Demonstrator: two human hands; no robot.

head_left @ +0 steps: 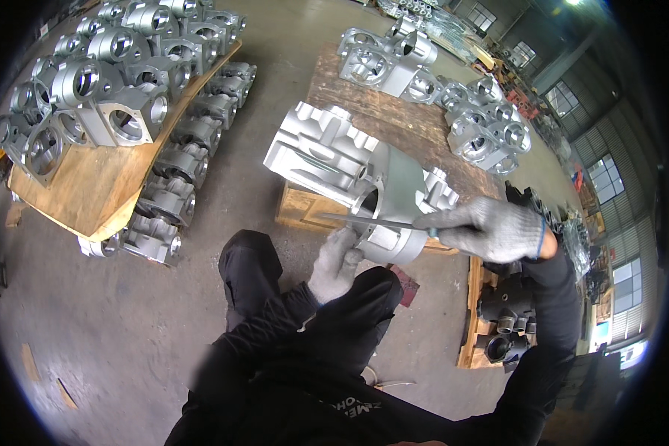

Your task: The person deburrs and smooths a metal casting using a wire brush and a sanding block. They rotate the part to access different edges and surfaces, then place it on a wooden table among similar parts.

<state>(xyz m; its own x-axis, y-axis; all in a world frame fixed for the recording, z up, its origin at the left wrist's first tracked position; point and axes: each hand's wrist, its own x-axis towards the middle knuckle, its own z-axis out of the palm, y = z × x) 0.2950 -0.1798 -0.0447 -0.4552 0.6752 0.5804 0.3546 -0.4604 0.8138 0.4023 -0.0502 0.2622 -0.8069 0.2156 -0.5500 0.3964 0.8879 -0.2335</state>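
A large silver-grey metal casting (398,178) lies in front of me on the near end of a wooden surface, with a round opening facing my side. My right hand (490,229), in a grey knitted glove, is closed round the handle of a long, thin file (375,221). The file's blade points left across the casting's opening; whether it touches the rim is hard to tell. At the casting's near left edge, my left hand (334,266), also gloved, has its fingers curled against the metal. Part of those fingers is hidden.
To the left, a wooden board (89,193) bears stacked silver castings (100,82), with more beneath it. Further castings (390,63) stand on the brown wooden tabletop (372,104) beyond. Dark fittings (507,305) sit on a pallet at right. A reddish piece (406,286) lies by my knee.
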